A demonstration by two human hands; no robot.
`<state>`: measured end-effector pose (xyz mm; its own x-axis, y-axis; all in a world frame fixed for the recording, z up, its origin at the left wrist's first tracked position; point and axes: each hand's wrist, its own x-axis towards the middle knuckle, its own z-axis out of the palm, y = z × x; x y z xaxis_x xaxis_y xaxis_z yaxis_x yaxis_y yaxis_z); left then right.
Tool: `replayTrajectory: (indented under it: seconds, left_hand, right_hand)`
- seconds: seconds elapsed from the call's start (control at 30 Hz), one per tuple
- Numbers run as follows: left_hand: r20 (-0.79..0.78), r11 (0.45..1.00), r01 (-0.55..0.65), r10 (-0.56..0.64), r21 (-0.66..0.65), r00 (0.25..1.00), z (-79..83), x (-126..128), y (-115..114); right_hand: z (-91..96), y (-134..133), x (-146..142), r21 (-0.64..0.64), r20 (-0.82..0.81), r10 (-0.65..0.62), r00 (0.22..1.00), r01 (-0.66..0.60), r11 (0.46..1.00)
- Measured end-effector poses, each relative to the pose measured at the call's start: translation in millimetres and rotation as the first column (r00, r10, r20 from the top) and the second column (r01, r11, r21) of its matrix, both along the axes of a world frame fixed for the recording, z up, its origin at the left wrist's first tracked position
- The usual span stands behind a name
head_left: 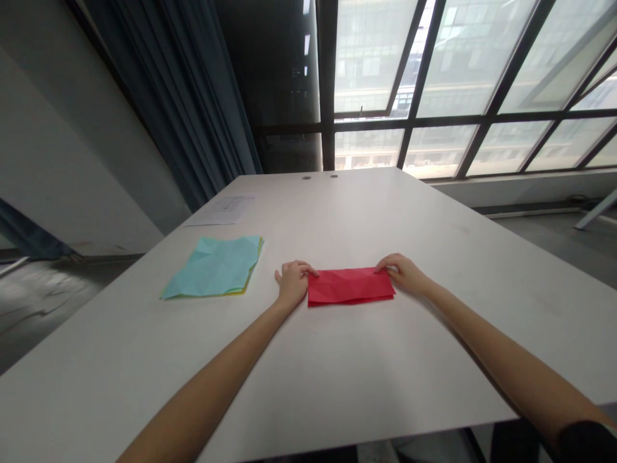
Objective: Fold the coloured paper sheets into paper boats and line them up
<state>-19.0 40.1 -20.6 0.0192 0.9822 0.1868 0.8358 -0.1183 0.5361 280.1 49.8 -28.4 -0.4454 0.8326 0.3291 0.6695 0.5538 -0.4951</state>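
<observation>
A sheet of red paper [351, 286], folded into a wide strip, lies on the white table in front of me. Its lower edge shows two layers slightly apart. My left hand [293, 281] is closed on the strip's upper left corner, fingertips on top. At the upper right corner, my right hand [403, 272] pinches the paper between thumb and fingers. The undersides of both grips are hidden. To the left of my left hand, apart from it, rests a creased light blue paper stack [216, 265] with yellow edges peeking out beneath.
The white table [357, 373] stretches far ahead, with its near edge close to me. A printed sheet [224, 209] lies at its left edge. Two round holes sit at the far end. A blue curtain [178, 83] hangs to the left, and windows [448, 71] stand behind.
</observation>
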Motion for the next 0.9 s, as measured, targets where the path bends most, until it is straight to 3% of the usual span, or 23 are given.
replayTrajectory:
  seconds: [0.1, 0.23, 0.4, 0.5, 0.6, 0.73, 0.9]
  left_hand:
    - [-0.003, 1.0, -0.007, 0.007, 0.009, 1.0, -1.0, 1, 1]
    - [-0.081, 0.997, 0.013, -0.008, 0.071, 0.997, 5.9, 4, -3]
    - [-0.308, 0.943, 0.293, -0.236, 0.156, 0.922, 19.3, 14, -13]
    - [-0.38, 0.884, 0.459, -0.395, 0.091, 0.836, 18.0, 23, -16]
    - [-0.435, 0.843, 0.537, -0.484, -0.001, 0.759, 10.9, 29, -18]
    - [-0.472, 0.814, 0.564, -0.556, -0.142, 0.684, 2.9, 30, -17]
    - [-0.443, 0.788, 0.563, -0.61, -0.25, 0.657, 0.6, 24, -14]
  right_hand:
    - [-1.1, 2, 3, 0.044, 0.097, 0.063, 0.993, -0.068, 0.997]
    - [6.7, 0, 1, 0.104, 0.154, 0.056, 0.986, -0.072, 0.992]
    - [23.7, -12, -20, 0.164, 0.196, 0.051, 0.979, -0.084, 0.983]
    - [24.3, -20, -35, 0.12, 0.26, 0.089, 0.961, -0.123, 0.985]
    - [17.0, -26, -46, 0.029, 0.321, 0.113, 0.94, -0.13, 0.991]
    - [6.9, -30, -50, -0.107, 0.407, 0.145, 0.902, -0.11, 0.988]
    - [4.1, -31, -49, -0.169, 0.439, 0.155, 0.885, -0.089, 0.982]
